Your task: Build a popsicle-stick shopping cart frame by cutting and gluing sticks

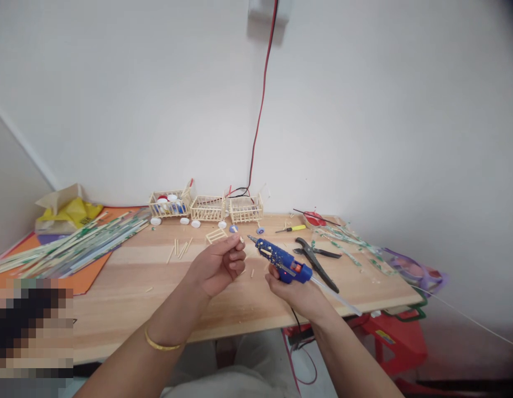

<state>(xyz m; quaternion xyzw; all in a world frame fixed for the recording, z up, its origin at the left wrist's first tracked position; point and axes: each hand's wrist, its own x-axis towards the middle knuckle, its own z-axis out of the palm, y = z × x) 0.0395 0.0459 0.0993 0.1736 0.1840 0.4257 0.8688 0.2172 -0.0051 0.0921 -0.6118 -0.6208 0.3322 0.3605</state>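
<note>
My left hand (223, 265) pinches a short wooden stick (241, 239), mostly covered by the fingertips, above the table. My right hand (300, 298) is wrapped round a blue hot glue gun (281, 261). Its nozzle points left at the pinched stick, a small gap apart, and a clear glue stick (337, 297) juts from its back. Dried glue bits cling to the barrel. Beyond the left hand lies a small stick frame (216, 236), with loose cut sticks (182, 249) to its left.
Three little stick carts (207, 209) stand along the wall. Black-handled pliers (317, 265), a yellow-handled tool (298, 228) and a red dish (314, 219) lie right. Long strips (82, 243) cover an orange sheet (90, 276) at left. A red stool (401, 342) stands below the table's right edge.
</note>
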